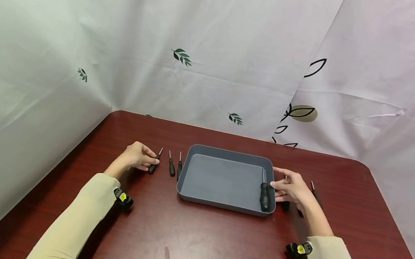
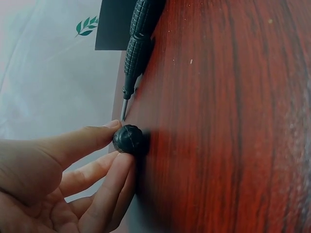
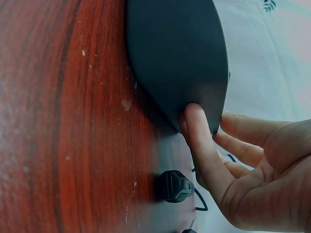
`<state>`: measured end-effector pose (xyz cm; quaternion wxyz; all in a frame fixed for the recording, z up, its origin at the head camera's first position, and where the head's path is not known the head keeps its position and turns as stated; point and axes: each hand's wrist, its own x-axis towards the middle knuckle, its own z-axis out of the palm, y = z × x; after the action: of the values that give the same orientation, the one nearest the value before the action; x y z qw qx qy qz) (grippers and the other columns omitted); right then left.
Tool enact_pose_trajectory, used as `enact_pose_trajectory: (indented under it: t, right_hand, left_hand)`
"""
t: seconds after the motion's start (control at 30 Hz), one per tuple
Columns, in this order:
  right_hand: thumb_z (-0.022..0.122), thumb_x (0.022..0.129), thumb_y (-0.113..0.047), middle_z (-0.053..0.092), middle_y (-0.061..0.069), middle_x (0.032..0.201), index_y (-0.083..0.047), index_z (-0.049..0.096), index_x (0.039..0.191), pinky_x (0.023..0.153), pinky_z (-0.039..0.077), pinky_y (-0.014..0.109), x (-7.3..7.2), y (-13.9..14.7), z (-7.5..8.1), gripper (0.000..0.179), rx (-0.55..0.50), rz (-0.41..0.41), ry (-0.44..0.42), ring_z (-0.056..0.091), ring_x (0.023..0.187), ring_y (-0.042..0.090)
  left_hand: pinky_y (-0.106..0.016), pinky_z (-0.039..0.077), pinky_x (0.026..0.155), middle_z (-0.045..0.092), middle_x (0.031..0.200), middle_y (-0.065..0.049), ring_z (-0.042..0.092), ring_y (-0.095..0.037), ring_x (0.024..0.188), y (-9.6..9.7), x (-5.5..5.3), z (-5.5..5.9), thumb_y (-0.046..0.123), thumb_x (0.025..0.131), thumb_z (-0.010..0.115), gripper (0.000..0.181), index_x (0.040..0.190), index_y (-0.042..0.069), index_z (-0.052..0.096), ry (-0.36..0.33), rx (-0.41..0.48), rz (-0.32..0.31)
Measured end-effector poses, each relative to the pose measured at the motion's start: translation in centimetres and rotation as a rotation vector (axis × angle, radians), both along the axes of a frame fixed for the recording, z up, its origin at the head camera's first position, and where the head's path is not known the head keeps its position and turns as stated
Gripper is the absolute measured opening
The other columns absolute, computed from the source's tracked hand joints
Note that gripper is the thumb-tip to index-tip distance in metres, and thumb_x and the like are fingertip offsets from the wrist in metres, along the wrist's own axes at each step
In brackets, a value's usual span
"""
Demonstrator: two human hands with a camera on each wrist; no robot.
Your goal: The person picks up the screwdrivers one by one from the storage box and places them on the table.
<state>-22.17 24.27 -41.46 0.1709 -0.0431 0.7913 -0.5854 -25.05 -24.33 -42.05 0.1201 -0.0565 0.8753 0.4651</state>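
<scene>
My left hand [image 1: 138, 156] pinches the black handle of a small screwdriver [image 2: 128, 139] at the table's left. Just right of it, two more small black-handled screwdrivers [image 1: 172, 165] lie on the table beside a grey rectangular tray [image 1: 219, 204]. At the tray's right side, my right hand [image 1: 291, 187] grips the rim. In the right wrist view one finger [image 3: 197, 119] lies along the outer wall, and other fingertips meet the upper edge. Inside the tray, along its right wall, rests a larger black-handled screwdriver [image 1: 264, 196].
To the right of the tray, partly hidden by the right hand and forearm, lie more black-handled tools [image 1: 315, 194]. The dark red wooden table [image 1: 212, 249] has a printed white cloth [image 1: 221, 49] hanging behind it and at both sides.
</scene>
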Motion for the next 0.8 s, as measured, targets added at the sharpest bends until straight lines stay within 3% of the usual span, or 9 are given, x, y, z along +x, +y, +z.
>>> enact_pose_trajectory:
  t: [0.8]
  right_hand:
    - [0.061,0.096,0.003,0.072,0.012,0.088,0.010,0.025,0.153,0.064,0.063,0.041,-0.03,0.01,-0.08,0.067,0.000,-0.005,-0.004,0.070,0.063,0.019]
  left_hand:
    - [-0.035,0.062,0.067,0.070,0.106,-0.023,0.072,-0.023,0.081,0.04,-0.10,0.25,0.012,0.091,0.075,0.034,0.117,-0.009,0.067,0.000,-0.051,0.002]
